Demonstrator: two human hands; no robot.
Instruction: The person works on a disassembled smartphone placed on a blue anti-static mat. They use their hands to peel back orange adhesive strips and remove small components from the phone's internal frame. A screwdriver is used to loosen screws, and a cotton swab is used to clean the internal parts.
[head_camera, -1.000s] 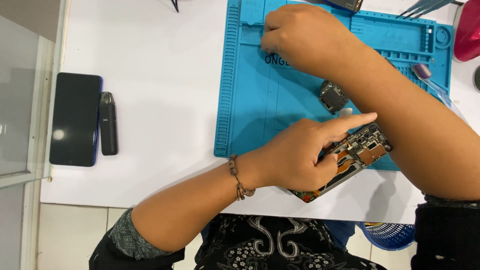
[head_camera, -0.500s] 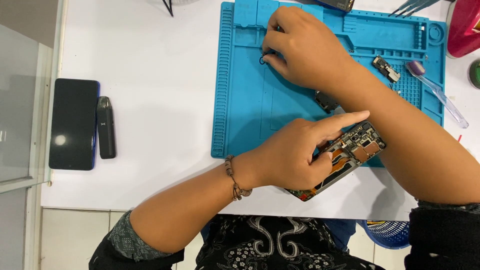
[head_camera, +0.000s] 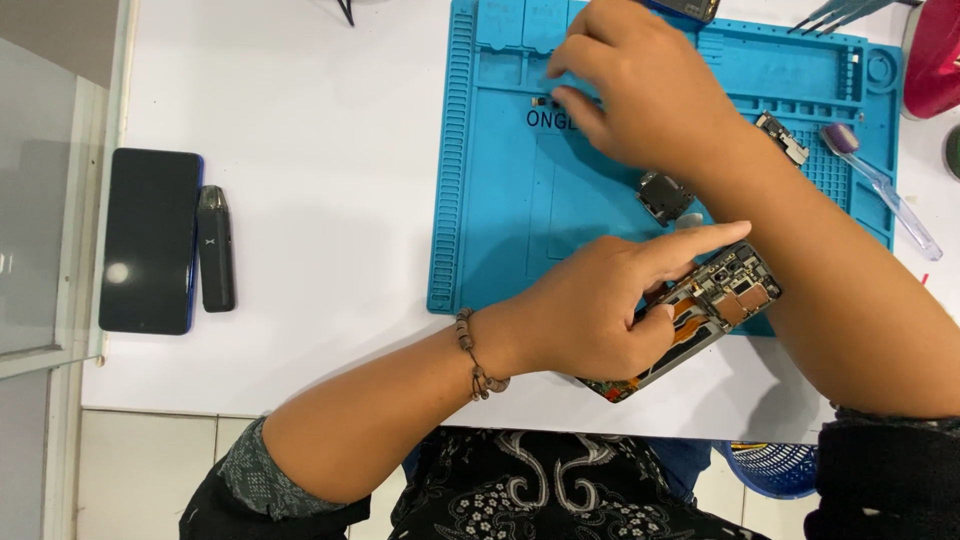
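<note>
The left hand (head_camera: 600, 310) clamps the opened phone (head_camera: 700, 310) at the blue mat's (head_camera: 490, 200) near edge, long axis slanting up to the right, forefinger straight. The right hand (head_camera: 650, 95) reaches beyond it, fingertips pinched at a tiny part (head_camera: 541, 101); its grip cannot be told

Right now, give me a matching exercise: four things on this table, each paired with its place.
Things:
1. opened phone
2. black phone
3. small black module
4. clear-handled brush

Places:
A. far left on the white table
B. right edge of the blue mat
C. under the left hand
D. mid-mat, beside the right forearm

Pairs: 1-C, 2-A, 3-D, 4-B
</note>
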